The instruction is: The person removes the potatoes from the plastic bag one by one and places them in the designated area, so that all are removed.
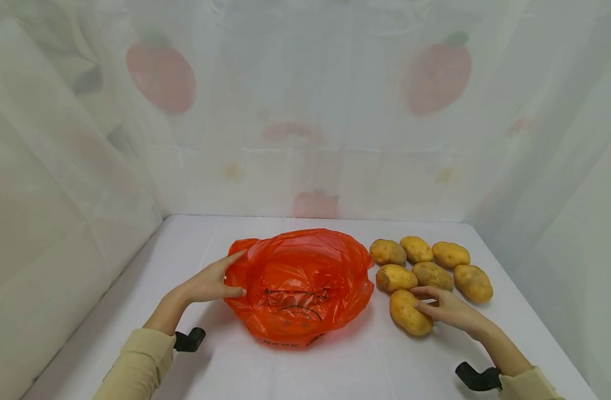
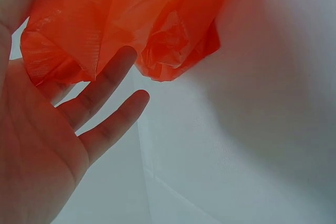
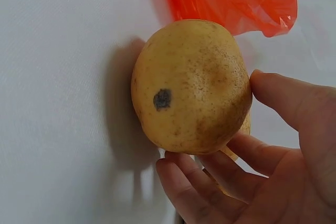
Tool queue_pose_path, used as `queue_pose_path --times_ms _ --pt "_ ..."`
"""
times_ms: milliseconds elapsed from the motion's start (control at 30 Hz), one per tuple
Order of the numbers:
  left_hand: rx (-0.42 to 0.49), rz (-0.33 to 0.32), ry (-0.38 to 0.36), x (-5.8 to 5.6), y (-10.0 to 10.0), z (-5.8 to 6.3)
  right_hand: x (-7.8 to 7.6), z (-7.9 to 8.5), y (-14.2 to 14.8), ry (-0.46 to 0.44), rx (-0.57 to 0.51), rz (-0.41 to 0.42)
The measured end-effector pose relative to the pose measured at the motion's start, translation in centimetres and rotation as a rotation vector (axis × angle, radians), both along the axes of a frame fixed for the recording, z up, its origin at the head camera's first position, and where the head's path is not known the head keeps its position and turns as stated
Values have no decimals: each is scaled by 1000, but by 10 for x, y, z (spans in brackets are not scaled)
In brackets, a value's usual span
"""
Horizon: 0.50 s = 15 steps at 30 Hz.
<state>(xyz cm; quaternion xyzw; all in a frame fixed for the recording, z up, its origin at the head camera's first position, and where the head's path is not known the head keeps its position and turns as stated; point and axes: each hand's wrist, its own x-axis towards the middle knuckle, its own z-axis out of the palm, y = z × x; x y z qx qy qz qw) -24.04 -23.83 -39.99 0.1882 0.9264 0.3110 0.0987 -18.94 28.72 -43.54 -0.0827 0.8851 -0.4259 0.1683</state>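
Observation:
A red plastic bag (image 1: pixel 300 311) sits with its mouth spread wide in the middle of the table. At its left side is my left hand (image 1: pixel 212 282), thumb and fingers spread and touching the film. In the left wrist view the fingers of that hand (image 2: pixel 47 135) look fairly straight, some partly behind the red film. To the right of the bag, my right hand (image 1: pixel 452 309) holds a yellow potato (image 1: pixel 409 314) between thumb and fingers. The right wrist view shows a dark spot on this potato (image 3: pixel 189 87); whether it touches the table is unclear.
Several more potatoes (image 1: pixel 432 276) lie grouped at the table's right, just beyond the held one. The white-covered table (image 1: pixel 285 378) is bordered by pale fabric curtains (image 1: pixel 305 111) at the back and sides. Black wrist mounts (image 1: pixel 189 340) stick out from both forearms.

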Motion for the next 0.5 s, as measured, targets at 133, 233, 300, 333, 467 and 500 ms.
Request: queue_pose_path --times_ms 133,233,300,333,467,500 --pt "2 2 -3 0 0 0 2 0 0 -3 6 9" --pt "8 2 -5 0 0 0 2 0 -1 -5 6 15" --pt "11 0 -3 0 0 0 2 0 -2 -3 8 15" --pt "12 0 -3 0 0 0 2 0 -3 0 11 19" --pt "12 3 -4 1 0 1 2 -1 -4 21 20 15" --pt "12 5 -5 1 0 1 2 0 -4 25 20 13"
